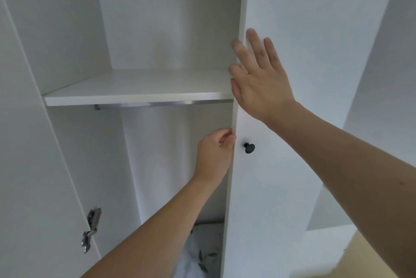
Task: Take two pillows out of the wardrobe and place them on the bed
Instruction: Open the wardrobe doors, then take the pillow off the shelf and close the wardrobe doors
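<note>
The white wardrobe (144, 37) stands in front of me with its left side open. My left hand (215, 154) grips the inner edge of the right door (281, 165), fingers curled round it beside a black knob (249, 148). My right hand (258, 77) lies flat on the front of that door, fingers straight, fingertips at its edge. At the bottom of the wardrobe, a pillow (202, 253) with a grey leaf print shows partly behind my left forearm and the door. No bed is in view.
A bare white shelf (135, 95) crosses the wardrobe at head height, with a metal rail (144, 105) under it. The left door (27, 165) is swung open, its hinge (91, 228) at lower left. Tan floor (369, 262) shows at bottom right.
</note>
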### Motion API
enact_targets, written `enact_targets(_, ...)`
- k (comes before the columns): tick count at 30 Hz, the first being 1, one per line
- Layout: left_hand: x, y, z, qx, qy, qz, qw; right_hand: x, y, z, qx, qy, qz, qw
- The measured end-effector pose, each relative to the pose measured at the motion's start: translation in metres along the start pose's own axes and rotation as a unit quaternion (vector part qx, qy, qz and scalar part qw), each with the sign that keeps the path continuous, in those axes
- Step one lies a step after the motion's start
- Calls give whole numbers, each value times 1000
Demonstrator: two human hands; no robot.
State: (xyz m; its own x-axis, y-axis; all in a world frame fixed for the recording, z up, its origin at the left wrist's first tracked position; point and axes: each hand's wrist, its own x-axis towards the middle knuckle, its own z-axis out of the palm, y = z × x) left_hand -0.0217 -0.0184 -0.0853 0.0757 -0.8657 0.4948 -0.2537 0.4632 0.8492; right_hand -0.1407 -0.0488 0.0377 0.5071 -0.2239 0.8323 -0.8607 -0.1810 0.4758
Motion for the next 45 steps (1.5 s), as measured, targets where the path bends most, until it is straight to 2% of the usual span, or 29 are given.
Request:
enact_targets(5,-49,34,12,-30,-35,18,999,-30,18,-62,-19,26,-10,999)
enact_targets(9,-80,56,31,-92,-81,1,992,-59,36,-109,-49,36,-8,998)
enact_targets(17,-104,80,91,-173,-229,16,958,-109,84,-186,-159,-14,5,987)
enact_targets(22,-108,93,130,-59,-300,50,951,-131,112,-222,-221,-102,6,970)
enact_targets(28,-111,113,183,-1,-367,101,925,-141,151,-242,-306,-181,-44,934)
enact_targets(33,-121,123,234,3,-376,111,920,-162,188,-261,-374,-239,-70,893)
enact_targets(38,-133,141,286,30,-311,138,940,-186,225,-271,-426,-296,-63,852)
enact_targets(41,-140,153,316,37,-277,128,952,-198,248,-274,-449,-330,-40,830)
enact_targets(45,-144,168,351,44,-271,95,957,-214,267,-274,-451,-375,-13,810)
